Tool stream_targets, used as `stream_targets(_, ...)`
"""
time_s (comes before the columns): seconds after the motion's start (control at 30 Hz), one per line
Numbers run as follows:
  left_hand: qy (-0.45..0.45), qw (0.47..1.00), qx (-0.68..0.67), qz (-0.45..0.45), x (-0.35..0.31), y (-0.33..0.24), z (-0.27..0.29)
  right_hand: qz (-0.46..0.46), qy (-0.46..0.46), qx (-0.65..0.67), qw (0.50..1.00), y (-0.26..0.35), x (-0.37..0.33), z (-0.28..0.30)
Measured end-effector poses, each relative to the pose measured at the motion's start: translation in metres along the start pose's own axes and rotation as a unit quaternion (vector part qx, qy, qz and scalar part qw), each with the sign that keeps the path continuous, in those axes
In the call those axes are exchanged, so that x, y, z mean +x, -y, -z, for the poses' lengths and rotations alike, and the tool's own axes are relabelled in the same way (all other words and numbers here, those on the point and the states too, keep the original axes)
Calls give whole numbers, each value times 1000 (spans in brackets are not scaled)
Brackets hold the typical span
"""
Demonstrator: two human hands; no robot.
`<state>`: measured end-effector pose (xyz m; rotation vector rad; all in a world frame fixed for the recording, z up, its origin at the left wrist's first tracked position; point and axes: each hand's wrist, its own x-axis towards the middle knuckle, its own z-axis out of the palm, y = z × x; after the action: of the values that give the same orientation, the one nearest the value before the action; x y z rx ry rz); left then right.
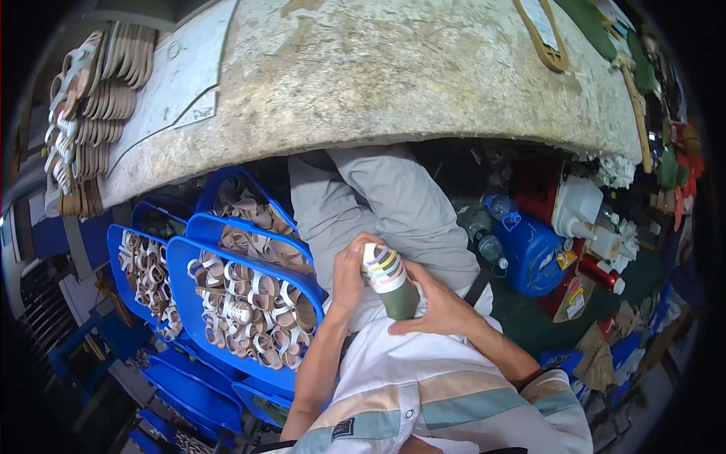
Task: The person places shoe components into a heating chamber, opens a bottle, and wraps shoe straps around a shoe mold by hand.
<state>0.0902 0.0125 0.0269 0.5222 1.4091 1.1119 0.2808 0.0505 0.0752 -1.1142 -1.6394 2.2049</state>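
Observation:
Over my lap I hold a green shoe last [401, 302] with a sandal upper [384, 266] wrapped round it, white with pastel stripes. My left hand [350, 272] grips its upper left side, the fingers curled behind it. On the other side my right hand [440, 304] is closed round the lower green part, the thumb lying below it. The fingers' far ends are partly hidden behind the last.
Blue bins [181, 284] full of sandals stand at my left. A worn workbench [363, 83] spans ahead, with a sole [556, 57] on it and stacked sandals [106, 98] at its left end. At right sit a blue jug [533, 261], plastic bottles [490, 246] and a white container [578, 200].

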Motion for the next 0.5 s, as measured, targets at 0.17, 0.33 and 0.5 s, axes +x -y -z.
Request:
stream_targets(0.17, 33, 999, 0, 7, 14, -33, 2, 44, -14, 5, 999, -7, 12, 16)
stream_targets(0.33, 97, 989, -113, -12, 37, -55, 8, 41, 38, 256, 965, 28, 25, 28)
stream_targets(0.5, 68, 961, -262, -50, 55, -84, -24, 43, -8, 333, 942, 22, 45, 19)
